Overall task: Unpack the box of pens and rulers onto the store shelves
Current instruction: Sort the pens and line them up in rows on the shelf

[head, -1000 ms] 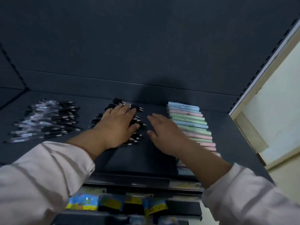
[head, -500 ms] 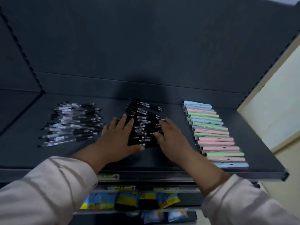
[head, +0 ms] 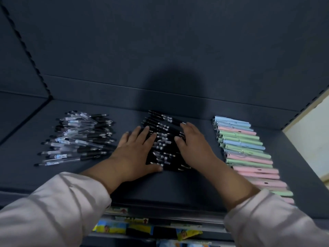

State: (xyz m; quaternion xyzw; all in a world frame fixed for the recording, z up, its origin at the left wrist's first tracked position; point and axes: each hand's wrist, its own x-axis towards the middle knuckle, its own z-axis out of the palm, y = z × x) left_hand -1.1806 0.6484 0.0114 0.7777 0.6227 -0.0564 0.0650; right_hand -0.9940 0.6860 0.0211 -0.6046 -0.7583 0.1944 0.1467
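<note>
The left hand [head: 135,154] and right hand [head: 193,147] cover the outer ends of the black pens [head: 164,139]. The nearest pastel pens [head: 249,157] smear into blur — their count cannot be told. Labels on the clear pens [head: 78,138] are too small to read. Coloured packets [head: 122,227] below are mostly hidden by the shelf [head: 160,191] — both sleeves run off the bottom edge.

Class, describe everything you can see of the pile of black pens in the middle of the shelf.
The black pens form a loose stack of dark barrels with silvery clips and tips, lying flat and roughly parallel on the dark shelf. The left hand and right hand press flat against its two sides, fingers spread.
</note>
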